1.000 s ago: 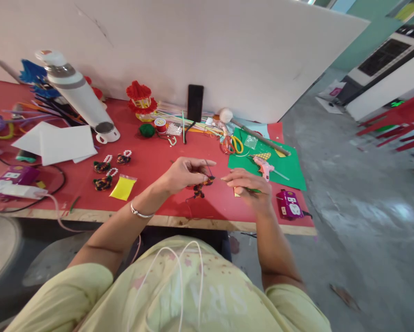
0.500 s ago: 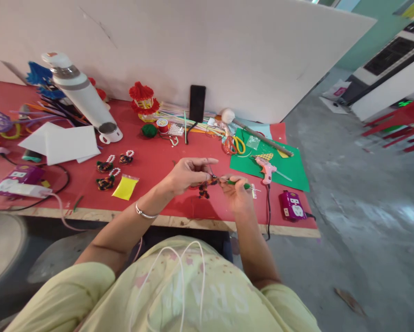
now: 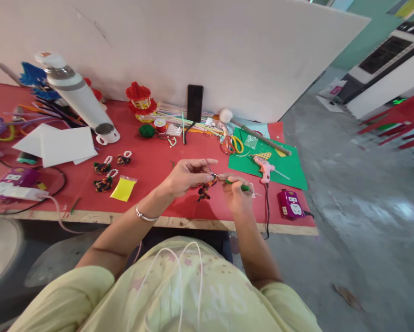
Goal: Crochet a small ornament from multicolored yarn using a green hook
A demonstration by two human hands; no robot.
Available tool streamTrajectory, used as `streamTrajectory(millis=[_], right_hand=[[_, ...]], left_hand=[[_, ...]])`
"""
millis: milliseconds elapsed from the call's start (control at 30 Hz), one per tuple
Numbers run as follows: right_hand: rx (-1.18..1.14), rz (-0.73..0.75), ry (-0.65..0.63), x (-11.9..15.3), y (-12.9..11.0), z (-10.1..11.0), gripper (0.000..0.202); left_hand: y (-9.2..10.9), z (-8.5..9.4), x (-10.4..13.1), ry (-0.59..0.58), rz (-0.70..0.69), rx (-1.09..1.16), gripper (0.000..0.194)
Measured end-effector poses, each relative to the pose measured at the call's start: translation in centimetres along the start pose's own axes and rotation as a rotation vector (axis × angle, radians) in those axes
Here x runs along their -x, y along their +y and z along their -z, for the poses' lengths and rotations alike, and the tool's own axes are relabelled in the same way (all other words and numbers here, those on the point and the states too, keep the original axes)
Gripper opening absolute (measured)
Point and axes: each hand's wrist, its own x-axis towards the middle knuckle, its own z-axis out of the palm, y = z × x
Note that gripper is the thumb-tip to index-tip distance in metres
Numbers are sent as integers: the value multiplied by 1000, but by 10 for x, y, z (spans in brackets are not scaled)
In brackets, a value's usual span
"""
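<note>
Over the red tabletop, my left hand (image 3: 188,176) pinches a small dark multicoloured yarn piece (image 3: 204,191) between thumb and fingers, with a strand running up by the index finger. My right hand (image 3: 237,193) grips a crochet hook with a green handle (image 3: 240,186). The hook's thin metal shaft points left and meets the yarn piece by my left fingertips. The exact place where the hook enters the yarn is too small to tell. Similar yarn pieces with white bead loops, one of them here (image 3: 103,184), lie to the left beside a yellow packet (image 3: 123,188).
At the left stand a white flask (image 3: 77,99) and a mug (image 3: 107,133), near white sheets (image 3: 68,145). Behind are a phone (image 3: 195,103) and green yarn (image 3: 146,131). A pink glue gun (image 3: 264,169) lies on green paper (image 3: 293,170), near a purple socket box (image 3: 290,204).
The view has shifted slightly, moving the table objects a little left. The crochet hook has tilted, its right end now lower. Both hands keep their hold.
</note>
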Motion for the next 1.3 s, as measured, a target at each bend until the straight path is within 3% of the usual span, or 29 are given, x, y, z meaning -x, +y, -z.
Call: streamTrajectory(millis=[300, 733, 833, 1000, 1067, 1133, 1200, 1300], right_hand=[[289, 180, -286, -13, -33, 19, 16], [420, 266, -488, -22, -51, 34, 16], [334, 170, -384, -17, -45, 32, 15], [-70, -223, -78, 4, -10, 16, 32], [-137, -278, -24, 11, 2, 8, 35], [-62, -179, 52, 16, 7, 2, 30], [159, 12, 84, 18, 6, -1, 17], [541, 307, 16, 20, 2, -5, 19]], left_hand=[[6, 2, 1, -32, 112, 62, 48], [4, 6, -1, -88, 151, 24, 47], [2, 6, -1, -108, 113, -52, 49], [-1, -2, 0, -64, -52, -199, 53], [-3, -7, 1, -18, -112, -280, 52], [-7, -11, 2, 69, -173, -374, 50], [-13, -14, 3, 179, -235, -454, 49], [-23, -19, 3, 273, -261, -428, 50]])
